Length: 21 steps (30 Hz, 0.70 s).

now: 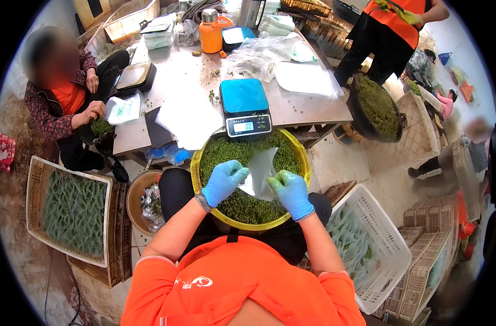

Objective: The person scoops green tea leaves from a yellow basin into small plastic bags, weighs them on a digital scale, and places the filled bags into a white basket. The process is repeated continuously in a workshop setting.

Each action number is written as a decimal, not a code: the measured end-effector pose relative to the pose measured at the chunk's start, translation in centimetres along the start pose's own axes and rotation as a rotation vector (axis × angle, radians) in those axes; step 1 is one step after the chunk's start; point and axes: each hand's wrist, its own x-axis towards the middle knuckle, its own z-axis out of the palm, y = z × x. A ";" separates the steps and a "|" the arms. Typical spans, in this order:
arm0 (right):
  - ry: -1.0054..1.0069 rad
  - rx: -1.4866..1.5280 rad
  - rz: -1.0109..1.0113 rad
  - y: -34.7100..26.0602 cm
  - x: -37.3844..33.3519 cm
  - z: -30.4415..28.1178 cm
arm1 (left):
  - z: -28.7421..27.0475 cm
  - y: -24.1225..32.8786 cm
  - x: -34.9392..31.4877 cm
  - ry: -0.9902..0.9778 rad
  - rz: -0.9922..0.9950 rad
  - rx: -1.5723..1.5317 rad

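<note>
A clear plastic bag [263, 169] is stretched between my two blue-gloved hands. Fingers and thumb of my left hand [224, 182] pinch its left side, while my right hand [292, 193] grips the right edge. The bag looks flat, with nothing seen inside. Below it sits a yellow-rimmed tub [306, 173], full of small green sprigs or buds [247, 209], between my knees. Just beyond the tub, at the table's front edge, stands a digital scale [245, 103] with a blue top and nothing but a few green bits on it.
Stacked flat bags [183, 122] lie left of the scale, more bags [305, 79] to its right. An orange flask [210, 35] stands farther back. Crates of filled bags flank me, left [74, 212] and right [392, 239]. One person sits at left; another stands beyond a black basin [375, 108].
</note>
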 end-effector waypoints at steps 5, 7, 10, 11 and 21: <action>-0.012 -0.071 -0.165 -1.7 -0.8 1.5 | 2.4 1.4 0.1 -0.135 0.023 0.023; 0.067 -0.024 -0.148 -0.9 -0.8 1.3 | 2.4 1.4 0.2 -0.067 -0.004 0.021; 0.182 0.057 -0.062 0.9 -0.4 -0.3 | 0.9 0.8 0.4 0.070 0.016 0.074; 0.203 0.002 -0.043 1.0 -0.2 -0.2 | 1.1 1.0 0.3 0.104 0.131 0.217; 0.173 0.567 0.017 2.3 -1.4 3.2 | 7.9 0.4 -2.1 0.069 0.336 0.358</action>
